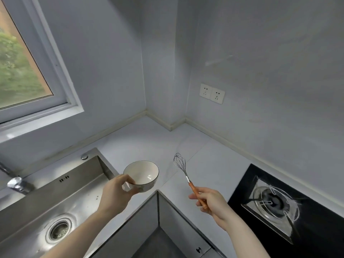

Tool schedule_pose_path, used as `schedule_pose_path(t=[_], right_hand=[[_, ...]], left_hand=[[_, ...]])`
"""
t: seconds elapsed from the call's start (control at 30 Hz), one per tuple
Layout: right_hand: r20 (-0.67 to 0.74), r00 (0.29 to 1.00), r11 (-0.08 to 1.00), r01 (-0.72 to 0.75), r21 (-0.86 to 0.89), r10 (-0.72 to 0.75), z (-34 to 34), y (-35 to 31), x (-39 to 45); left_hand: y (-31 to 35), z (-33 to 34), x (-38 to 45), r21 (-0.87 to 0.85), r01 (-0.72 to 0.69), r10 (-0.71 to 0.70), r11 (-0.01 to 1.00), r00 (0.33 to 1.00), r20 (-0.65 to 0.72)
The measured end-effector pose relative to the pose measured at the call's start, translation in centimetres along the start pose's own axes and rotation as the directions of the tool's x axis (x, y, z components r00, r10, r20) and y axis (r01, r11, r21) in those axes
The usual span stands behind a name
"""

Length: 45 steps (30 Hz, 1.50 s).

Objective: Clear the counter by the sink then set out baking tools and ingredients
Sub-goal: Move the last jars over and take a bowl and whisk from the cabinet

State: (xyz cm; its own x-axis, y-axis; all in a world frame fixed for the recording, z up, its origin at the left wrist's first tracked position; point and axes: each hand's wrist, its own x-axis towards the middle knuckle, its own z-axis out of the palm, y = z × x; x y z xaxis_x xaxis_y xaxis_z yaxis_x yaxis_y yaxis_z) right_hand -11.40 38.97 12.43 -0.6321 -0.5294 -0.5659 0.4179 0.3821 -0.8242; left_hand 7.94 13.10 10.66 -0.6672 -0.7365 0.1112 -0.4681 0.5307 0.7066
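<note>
Left hand (116, 192) pinches the white dark-rimmed ceramic bowl (142, 175) by its near rim, tilted above the pale desk (204, 161) beside the steel sink (55, 198). Right hand (212, 202) grips the orange-handled wire whisk (184, 172), wires up; handle end hidden.

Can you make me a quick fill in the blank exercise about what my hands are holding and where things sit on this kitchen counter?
1. The left hand holds a white ____ by its rim.
2. The right hand grips a whisk by its ____ handle.
3. The steel sink lies to the ____ of the bowl.
4. On the wall above the counter are two white ____.

Missing words: bowl; orange; left; sockets
</note>
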Motion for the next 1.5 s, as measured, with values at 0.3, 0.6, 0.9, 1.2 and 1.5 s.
schedule_pose_path(t=[0.3, 0.6, 0.9, 1.2, 1.5], right_hand=[[0.02, 0.994, 0.985, -0.105, -0.135, 0.108, 0.6, -2.5, 10.9], [-0.002, 0.968, 0.943, -0.246, -0.224, 0.252, 4.5, -3.5, 20.9], [-0.098, 0.932, 0.916, -0.361, -0.175, 0.349, 8.1, -5.0, 29.6], [-0.241, 0.914, 0.922, -0.364, -0.128, 0.327, 9.4, -6.3, 37.0], [-0.36, 0.876, 0.911, -0.39, -0.132, 0.322, 11.1, -7.9, 41.8]], left_hand=[[-2.8, 4.0, 7.3, 0.024, 0.184, -0.184, 0.983, 0.983, -0.011], [-7.7, 7.5, 17.0, 0.038, 0.262, -0.264, 0.964, 0.962, 0.07], [-10.0, 11.1, 27.4, 0.006, 0.251, -0.249, 0.968, 0.955, 0.163], [-10.8, 14.0, 34.3, 0.033, 0.208, -0.209, 0.978, 0.944, 0.253], [-10.7, 16.5, 39.4, 0.06, 0.157, -0.168, 0.986, 0.937, 0.307]])
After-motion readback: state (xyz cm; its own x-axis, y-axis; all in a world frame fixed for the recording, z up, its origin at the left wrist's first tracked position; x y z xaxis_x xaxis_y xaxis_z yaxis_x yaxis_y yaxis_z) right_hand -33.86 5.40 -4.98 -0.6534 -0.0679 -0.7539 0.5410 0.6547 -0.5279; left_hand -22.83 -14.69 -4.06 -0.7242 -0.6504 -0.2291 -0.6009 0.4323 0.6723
